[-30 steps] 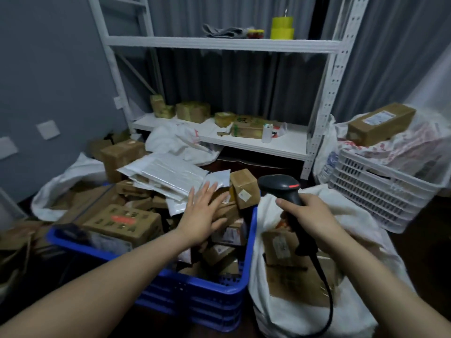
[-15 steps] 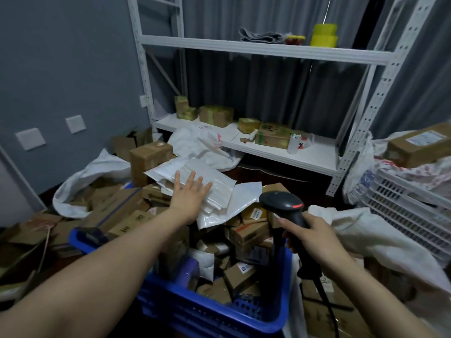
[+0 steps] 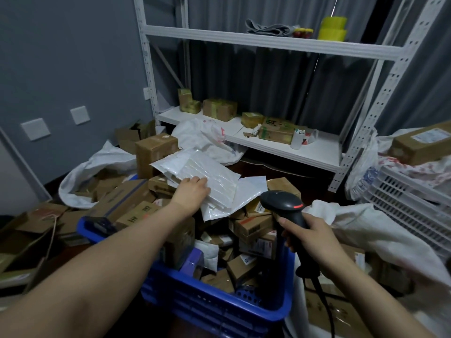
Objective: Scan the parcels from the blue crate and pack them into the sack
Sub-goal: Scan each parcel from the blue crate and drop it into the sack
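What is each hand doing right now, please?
Left hand: on the white mailer, fingers bent; a firm grip cannot be told.
Right hand: closed round the barcode scanner.

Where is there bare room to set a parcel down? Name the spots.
Lower shelf: bare strip between the white cup and the right upright, plus a patch at its left end beside the taped boxes. The blue crate is heaped, and cardboard is strewn to its left.
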